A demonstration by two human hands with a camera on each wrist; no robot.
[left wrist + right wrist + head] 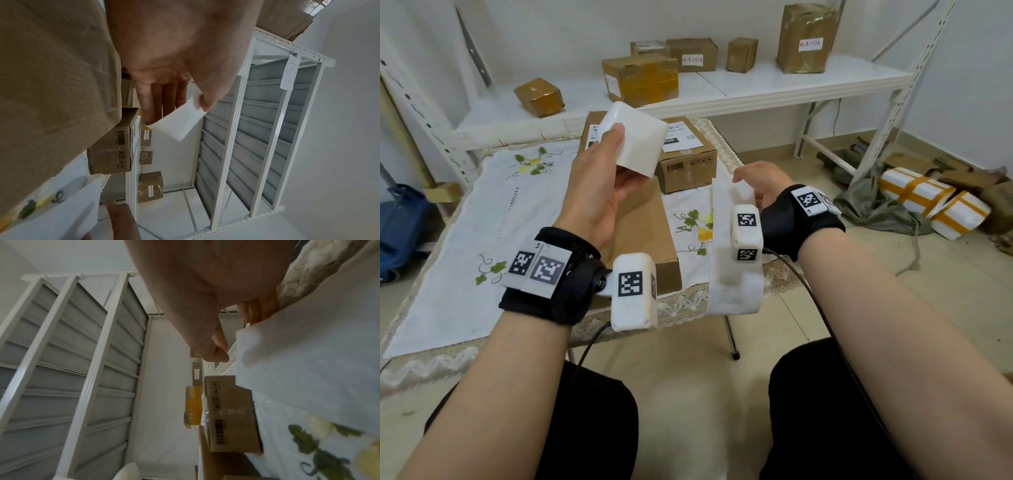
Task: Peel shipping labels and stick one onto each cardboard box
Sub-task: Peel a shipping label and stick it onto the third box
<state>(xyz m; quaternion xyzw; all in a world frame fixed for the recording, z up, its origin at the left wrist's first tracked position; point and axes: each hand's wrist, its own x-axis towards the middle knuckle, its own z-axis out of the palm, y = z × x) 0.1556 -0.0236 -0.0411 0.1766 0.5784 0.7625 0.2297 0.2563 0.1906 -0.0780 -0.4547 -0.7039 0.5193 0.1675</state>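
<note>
My left hand [619,154] is raised over the table and pinches a loose white label [635,142] between thumb and fingers; the left wrist view shows the label [180,120] curling away from my thumb. Under that hand lies a flat brown box [643,233] with a bare top. Behind it stands a smaller box [688,164] with a printed label on its lid. My right hand [746,180] grips the upper end of the white backing strip [736,246], which hangs over the table's front edge. In the right wrist view the strip [287,345] lies against my fingers [257,309].
An embroidered white cloth [482,212] covers the small table. A white shelf [774,82] behind it carries several brown boxes, some of them labelled. A blue bag [400,226] sits on the floor at left, and taped white parcels [935,202] lie at right.
</note>
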